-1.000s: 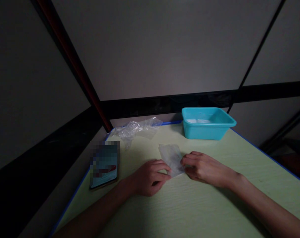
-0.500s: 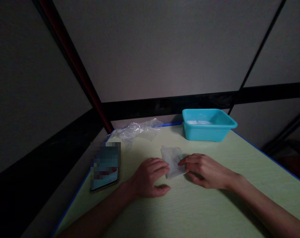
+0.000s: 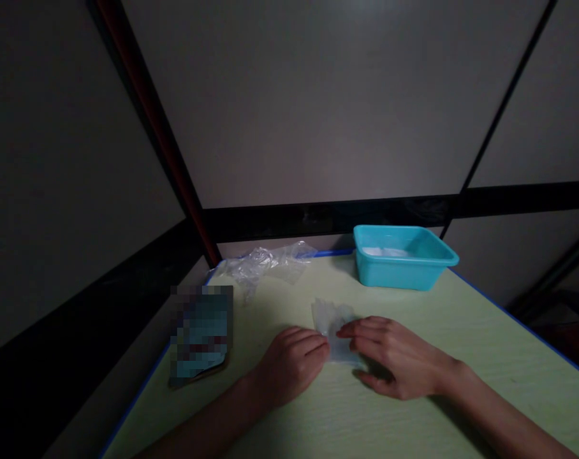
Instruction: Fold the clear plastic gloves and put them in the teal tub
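A small, flat, translucent plastic bag (image 3: 335,315) lies on the pale green table between my hands. My left hand (image 3: 294,360) is closed, thumb against fingers, pinching the bag's left edge. The fingertips of my right hand (image 3: 389,357) rest on the bag's right part, with the thumb held apart below, so that hand is open. Part of the bag is hidden under my fingers.
A turquoise plastic basin (image 3: 399,274) with something white inside stands at the back right. Crumpled clear plastic (image 3: 270,261) lies along the back edge. A phone-like device (image 3: 203,338), partly blurred out, is at the left edge of the table (image 3: 485,338).
My left thumb has closed up against the fingers at the bag's edge. My right fingers have slid slightly left over the bag. The whole view has shifted, so the table appears lower.
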The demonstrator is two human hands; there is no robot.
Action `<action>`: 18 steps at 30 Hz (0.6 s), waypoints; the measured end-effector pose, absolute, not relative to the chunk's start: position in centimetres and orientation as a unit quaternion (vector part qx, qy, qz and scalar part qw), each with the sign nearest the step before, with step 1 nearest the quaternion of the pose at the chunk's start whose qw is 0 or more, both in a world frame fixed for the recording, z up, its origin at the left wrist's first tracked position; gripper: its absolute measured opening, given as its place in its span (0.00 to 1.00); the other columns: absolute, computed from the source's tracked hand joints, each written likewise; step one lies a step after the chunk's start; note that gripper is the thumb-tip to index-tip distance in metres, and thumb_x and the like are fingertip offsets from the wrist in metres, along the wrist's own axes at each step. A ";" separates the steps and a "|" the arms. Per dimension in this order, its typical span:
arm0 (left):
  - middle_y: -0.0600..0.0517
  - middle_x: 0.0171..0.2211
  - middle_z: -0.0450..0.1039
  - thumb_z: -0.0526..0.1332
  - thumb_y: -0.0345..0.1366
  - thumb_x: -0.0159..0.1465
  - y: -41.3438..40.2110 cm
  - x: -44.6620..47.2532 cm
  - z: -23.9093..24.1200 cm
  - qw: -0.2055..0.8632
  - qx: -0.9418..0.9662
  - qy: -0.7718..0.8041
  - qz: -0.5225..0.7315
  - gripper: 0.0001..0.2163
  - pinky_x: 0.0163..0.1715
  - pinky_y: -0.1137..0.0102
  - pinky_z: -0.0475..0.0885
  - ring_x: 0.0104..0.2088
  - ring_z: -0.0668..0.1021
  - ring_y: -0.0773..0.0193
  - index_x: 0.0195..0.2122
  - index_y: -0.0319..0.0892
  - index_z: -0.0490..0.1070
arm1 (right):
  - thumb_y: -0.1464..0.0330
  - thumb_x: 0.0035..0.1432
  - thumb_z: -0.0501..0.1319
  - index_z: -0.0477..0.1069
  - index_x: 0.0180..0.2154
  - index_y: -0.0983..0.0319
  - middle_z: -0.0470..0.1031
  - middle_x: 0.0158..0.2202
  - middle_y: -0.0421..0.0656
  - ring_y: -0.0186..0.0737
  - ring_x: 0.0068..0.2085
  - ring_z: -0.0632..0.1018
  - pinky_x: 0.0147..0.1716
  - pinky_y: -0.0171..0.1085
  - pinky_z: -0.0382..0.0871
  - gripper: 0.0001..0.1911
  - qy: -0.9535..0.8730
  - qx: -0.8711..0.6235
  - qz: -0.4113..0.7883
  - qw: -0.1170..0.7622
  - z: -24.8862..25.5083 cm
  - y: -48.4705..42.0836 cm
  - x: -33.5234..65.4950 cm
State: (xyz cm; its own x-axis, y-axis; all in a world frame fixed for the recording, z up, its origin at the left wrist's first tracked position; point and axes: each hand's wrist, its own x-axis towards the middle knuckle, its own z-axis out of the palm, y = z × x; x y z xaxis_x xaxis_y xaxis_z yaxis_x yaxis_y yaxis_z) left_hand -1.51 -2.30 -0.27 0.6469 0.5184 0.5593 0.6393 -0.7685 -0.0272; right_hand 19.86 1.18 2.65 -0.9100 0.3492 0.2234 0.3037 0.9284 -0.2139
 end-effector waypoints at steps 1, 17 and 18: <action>0.50 0.29 0.74 0.50 0.28 0.60 -2.3 -1.5 -0.3 0.110 -0.901 -0.322 -0.269 0.08 0.33 0.70 0.70 0.32 0.75 0.65 0.33 0.39 0.69 | 0.69 0.48 0.56 0.64 0.38 0.64 0.66 0.47 0.48 0.42 0.46 0.67 0.46 0.42 0.59 0.12 -0.975 -0.166 0.075 0.124 2.4 1.2 19.8; 0.51 0.33 0.74 0.55 0.29 0.56 -1.9 -1.7 -0.9 0.018 -0.889 -0.349 -0.295 0.07 0.37 0.70 0.68 0.33 0.75 0.65 0.34 0.41 0.70 | 0.71 0.56 0.48 0.65 0.35 0.63 0.71 0.38 0.47 0.40 0.38 0.71 0.39 0.39 0.61 0.08 -0.981 -0.157 0.024 0.112 0.9 1.9 19.4; 0.51 0.32 0.74 0.55 0.29 0.55 -1.8 -1.7 -0.8 -0.005 -0.883 -0.359 -0.302 0.08 0.36 0.71 0.68 0.33 0.75 0.65 0.35 0.41 0.70 | 0.71 0.56 0.48 0.65 0.35 0.63 0.71 0.36 0.47 0.40 0.37 0.71 0.39 0.39 0.61 0.08 -0.979 -0.164 0.032 0.114 0.9 1.9 19.4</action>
State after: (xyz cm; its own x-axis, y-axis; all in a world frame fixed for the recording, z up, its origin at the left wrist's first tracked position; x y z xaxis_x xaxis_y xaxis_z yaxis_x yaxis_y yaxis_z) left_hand -1.70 -1.84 -0.80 0.5588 0.6374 0.5305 0.6319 -0.7415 0.2253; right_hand 19.41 1.89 0.93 -0.9205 0.3282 0.2118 0.3135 0.9442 -0.1006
